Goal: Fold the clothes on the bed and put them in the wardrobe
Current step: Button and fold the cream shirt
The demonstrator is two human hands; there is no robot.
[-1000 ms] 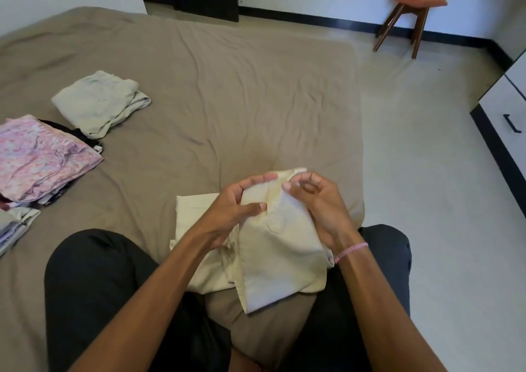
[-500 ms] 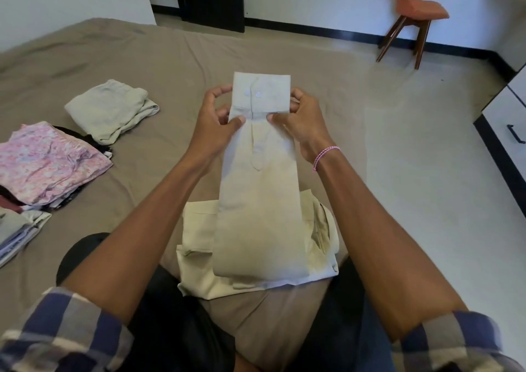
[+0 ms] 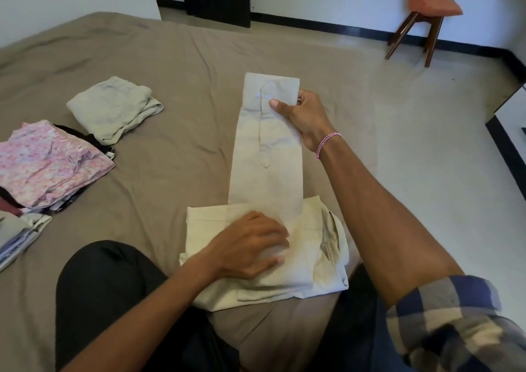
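A cream shirt (image 3: 313, 269) lies partly folded on the brown bed (image 3: 176, 67) between my knees. Its long sleeve (image 3: 264, 158) stretches away from me. My right hand (image 3: 304, 115) pinches the buttoned cuff at the far end, thumb on top. My left hand (image 3: 250, 246) lies flat on the folded body of the shirt, pressing where the sleeve meets it.
To the left lie a folded pale green garment (image 3: 113, 109) and a stack topped by a pink floral piece (image 3: 48, 161). An orange chair (image 3: 424, 10) stands on the floor beyond the bed. A white drawer unit (image 3: 512, 121) is at the right edge.
My left hand let go of the cuff and moved down onto the shirt's body. My right hand still holds the cuff, with the sleeve drawn out straight.
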